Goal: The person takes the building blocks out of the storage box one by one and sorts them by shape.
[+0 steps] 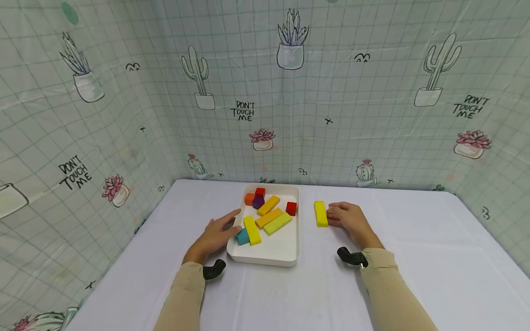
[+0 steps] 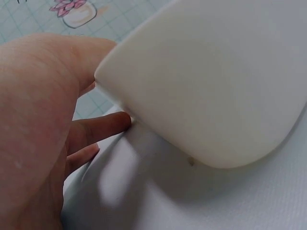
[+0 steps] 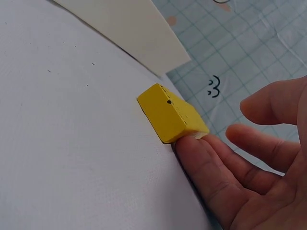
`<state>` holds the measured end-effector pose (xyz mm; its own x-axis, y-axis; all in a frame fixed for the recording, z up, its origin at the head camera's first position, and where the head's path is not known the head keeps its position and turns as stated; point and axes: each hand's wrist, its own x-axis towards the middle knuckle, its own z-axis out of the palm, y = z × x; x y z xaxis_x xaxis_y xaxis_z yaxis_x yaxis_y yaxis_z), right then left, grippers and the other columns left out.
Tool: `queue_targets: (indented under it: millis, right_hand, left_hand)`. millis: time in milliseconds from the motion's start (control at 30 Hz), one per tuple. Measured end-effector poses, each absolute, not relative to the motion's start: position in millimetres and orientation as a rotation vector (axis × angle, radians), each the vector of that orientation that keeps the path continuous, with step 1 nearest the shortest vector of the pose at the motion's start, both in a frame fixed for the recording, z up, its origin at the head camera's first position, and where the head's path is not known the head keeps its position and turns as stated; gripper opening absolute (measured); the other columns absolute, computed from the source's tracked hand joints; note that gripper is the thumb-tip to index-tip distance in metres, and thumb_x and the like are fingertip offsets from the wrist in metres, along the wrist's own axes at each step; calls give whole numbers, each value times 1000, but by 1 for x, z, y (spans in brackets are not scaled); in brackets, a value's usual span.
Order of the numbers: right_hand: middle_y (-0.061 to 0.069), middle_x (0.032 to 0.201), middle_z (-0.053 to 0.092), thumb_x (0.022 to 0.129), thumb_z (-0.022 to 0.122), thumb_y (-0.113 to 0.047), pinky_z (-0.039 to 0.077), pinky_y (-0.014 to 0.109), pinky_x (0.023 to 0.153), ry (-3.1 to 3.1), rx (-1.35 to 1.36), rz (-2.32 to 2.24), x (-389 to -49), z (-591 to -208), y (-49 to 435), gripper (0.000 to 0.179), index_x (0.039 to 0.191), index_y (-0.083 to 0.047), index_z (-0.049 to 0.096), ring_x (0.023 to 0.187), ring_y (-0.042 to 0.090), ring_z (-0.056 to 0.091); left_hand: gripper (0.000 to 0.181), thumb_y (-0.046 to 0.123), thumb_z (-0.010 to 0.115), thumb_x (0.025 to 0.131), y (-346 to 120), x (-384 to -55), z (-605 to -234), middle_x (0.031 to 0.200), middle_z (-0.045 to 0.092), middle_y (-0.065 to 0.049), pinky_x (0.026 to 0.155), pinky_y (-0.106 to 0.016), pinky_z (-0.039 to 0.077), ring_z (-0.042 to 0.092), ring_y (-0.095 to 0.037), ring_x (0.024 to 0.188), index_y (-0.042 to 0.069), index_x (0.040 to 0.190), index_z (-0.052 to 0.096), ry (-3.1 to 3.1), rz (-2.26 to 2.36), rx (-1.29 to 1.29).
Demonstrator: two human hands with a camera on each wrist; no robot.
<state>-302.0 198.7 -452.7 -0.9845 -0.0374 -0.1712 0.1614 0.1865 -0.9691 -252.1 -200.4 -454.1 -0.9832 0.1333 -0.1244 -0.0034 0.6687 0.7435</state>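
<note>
Yellow and flat-lying, one rectangular block (image 1: 320,214) is being touched along its right long side by the person's right hand (image 1: 347,220); no grasp is being formed around it, two digits being seen apart from it in the right wrist view, so the hand is being judged as released. The block is lying on the white table (image 1: 265,294), just right of the shallow white tray (image 1: 279,250). That tray is being grasped at its left wall by the left hand (image 1: 213,236), with the thumb being laid over the rim. For a sure hold, both long sides should probably be being pinched near mid-length, while the tray is being steadied. Any leftward move is being obstructed by the tray's raised right wall; inside it, a red cube (image 1: 291,208) is occupying the rear, while bare floor is being shown toward the near right corner. Behind, room is being limited by the table's back edge and the grid-patterned backdrop (image 1: 339,138); more tabletop is being offered rightward and nearer the person.
</note>
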Motion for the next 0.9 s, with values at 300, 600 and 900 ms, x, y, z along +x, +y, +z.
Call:
queue_targets:
  millis: [300, 600, 900]
  right_hand:
    - [24, 131, 56, 104, 54, -21, 57, 29, 86, 2269, 171, -1922, -300, -452, 197, 45, 139, 7, 50, 109, 25, 64]
    - [23, 129, 59, 103, 54, -25, 58, 30, 85, 2358, 132, -1858, -301, -449, 197, 46, 138, 5, 53, 110, 27, 63]
    - [18, 127, 63, 103, 55, -31, 58, 33, 85, 2495, -45, -1781, -295, -421, 184, 44, 134, -1, 58, 109, 31, 63]
  left_hand:
    - [64, 44, 57, 99, -200, -251, -452, 155, 43, -12, 119, -56, -9, 19, -38, 150, 29, 157, 36, 2715, 1197, 121]
    - [64, 45, 57, 99, -200, -251, -453, 155, 43, -12, 118, -60, -8, 17, -40, 150, 30, 157, 35, 2729, 1185, 128]
    - [64, 45, 57, 99, -201, -251, -451, 155, 43, -11, 119, -57, -10, 15, -39, 151, 30, 157, 35, 2720, 1196, 122]
